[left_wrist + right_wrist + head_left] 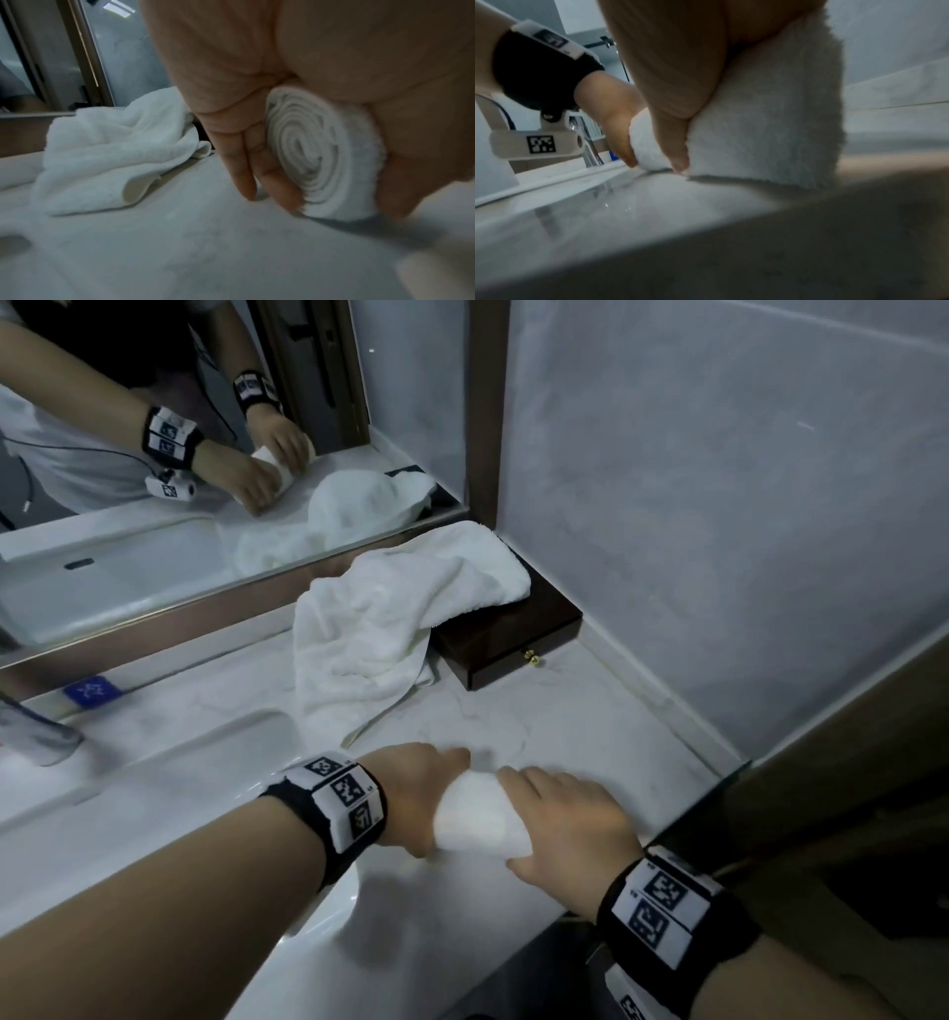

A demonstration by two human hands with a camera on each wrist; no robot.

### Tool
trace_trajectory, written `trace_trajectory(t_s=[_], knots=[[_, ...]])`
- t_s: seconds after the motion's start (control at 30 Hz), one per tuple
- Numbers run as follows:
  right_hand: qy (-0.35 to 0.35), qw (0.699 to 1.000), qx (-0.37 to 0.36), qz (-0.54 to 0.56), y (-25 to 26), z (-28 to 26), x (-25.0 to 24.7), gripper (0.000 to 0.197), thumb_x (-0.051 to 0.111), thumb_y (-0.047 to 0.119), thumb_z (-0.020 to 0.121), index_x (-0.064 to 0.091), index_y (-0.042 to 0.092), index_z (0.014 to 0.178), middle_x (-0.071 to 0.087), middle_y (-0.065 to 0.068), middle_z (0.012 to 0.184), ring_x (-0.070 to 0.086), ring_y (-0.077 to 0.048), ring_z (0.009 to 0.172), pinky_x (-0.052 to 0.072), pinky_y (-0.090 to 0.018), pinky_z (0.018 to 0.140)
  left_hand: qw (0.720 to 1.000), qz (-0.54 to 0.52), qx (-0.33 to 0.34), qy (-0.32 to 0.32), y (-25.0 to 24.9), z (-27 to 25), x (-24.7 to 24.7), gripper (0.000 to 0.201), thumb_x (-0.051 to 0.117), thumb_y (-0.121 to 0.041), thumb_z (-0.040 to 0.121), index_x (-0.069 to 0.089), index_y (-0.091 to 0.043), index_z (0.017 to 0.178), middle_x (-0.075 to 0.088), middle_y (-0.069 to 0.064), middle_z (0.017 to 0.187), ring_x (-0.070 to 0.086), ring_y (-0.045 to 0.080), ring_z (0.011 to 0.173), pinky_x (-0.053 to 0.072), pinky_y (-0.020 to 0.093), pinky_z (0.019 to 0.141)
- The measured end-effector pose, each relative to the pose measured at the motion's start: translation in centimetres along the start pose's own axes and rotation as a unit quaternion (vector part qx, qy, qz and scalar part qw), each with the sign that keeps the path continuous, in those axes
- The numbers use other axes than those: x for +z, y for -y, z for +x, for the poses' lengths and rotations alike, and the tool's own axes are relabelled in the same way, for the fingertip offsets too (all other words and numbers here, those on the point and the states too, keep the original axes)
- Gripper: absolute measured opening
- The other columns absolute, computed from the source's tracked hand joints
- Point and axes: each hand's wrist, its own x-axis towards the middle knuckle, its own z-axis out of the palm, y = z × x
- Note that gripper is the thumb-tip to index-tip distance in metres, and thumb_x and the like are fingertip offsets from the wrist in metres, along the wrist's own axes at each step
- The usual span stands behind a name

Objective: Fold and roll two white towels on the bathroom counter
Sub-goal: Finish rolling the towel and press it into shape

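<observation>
Rolled towel point(482, 819): pretty much fully rolled, lying on the marble counter point(565, 721) near the front edge, just right of the sink basin point(169, 762). The spiral end is shown nicely in the left wrist view.
Left hand point(421, 793): wrapped over the roll's left end, fingers curled down the far side to the counter.
Right hand point(570, 819): cupped over the right end, thumb tucked against the near side.
Doing it well: even pressure should probably be kept at both ends so the spiral isn't coned, and the loose edge is best left underneath.
Second towel point(390, 629): crumpled, not yet folded, draped partly over a dark wooden box point(518, 634) in the back corner.
Surface: smooth and glossy, so the roll could be slid instead of turned.
Room: mirror point(205, 454) behind, grey tiled wall on the right.
</observation>
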Motion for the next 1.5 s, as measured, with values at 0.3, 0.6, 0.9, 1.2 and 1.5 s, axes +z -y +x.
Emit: trace_trajectory(t_s=[0.3,0.6,0.9,1.2,1.5], knots=[[0.011,0.999,0.041,0.032,-4.1,-0.7,0.2,0.098,0.059,0.049,0.073,-0.013,0.057,0.139,0.043,0.007,0.127,0.052,-0.022,0.096,0.046,-0.037,0.081,0.998,0.022,-0.05,-0.03,-1.9,3.9,-1.9,0.07,0.08,-0.045,0.054,0.024,-0.033,0.094,0.048,-0.007,0.073,0.048,0.015,0.057,0.051,0.034,0.06],[0.032,0.98,0.155,0.118,-9.3,0.9,0.3,0.093,0.057,0.05,0.079,-0.02,0.066,0.129,0.038,0.005,0.136,0.052,-0.024,0.106,0.049,-0.039,0.086,0.969,-0.162,-0.031,-0.184,0.8,4.3,-2.7,0.057,0.064,-0.037,0.086,0.04,-0.028,0.137,0.053,-0.003,0.126,0.055,0.021,0.113,0.047,0.033,0.093],[-0.023,0.964,0.228,0.138,-12.6,3.2,-0.6,0.094,0.064,0.051,0.075,-0.005,0.058,0.138,0.044,0.004,0.139,0.053,-0.023,0.116,0.049,-0.039,0.092,0.902,-0.181,-0.02,-0.391,3.9,5.4,-6.5,0.043,0.069,-0.016,0.078,0.067,-0.021,0.121,0.054,0.005,0.126,0.048,0.031,0.117,0.045,0.039,0.095],[-0.072,0.959,0.258,0.093,-13.1,5.1,-0.9,0.092,0.062,0.047,0.078,0.001,0.047,0.146,0.052,-0.004,0.121,0.048,-0.026,0.113,0.04,-0.037,0.098,0.915,-0.131,-0.068,-0.375,6.6,7.9,-8.9,0.067,0.071,-0.028,0.076,0.05,-0.039,0.139,0.027,0.01,0.156,0.02,0.032,0.142,0.032,0.044,0.111],[-0.127,0.954,0.269,0.031,-12.9,6.5,-0.1,0.092,0.067,0.048,0.073,0.01,0.039,0.145,0.039,-0.004,0.12,0.037,-0.023,0.112,0.037,-0.037,0.098,0.945,-0.072,-0.095,-0.306,6.4,10.3,-10.4,0.075,0.059,-0.055,0.087,0.02,-0.05,0.15,0.008,0.011,0.163,0.011,0.034,0.149,0.016,0.045,0.121]])
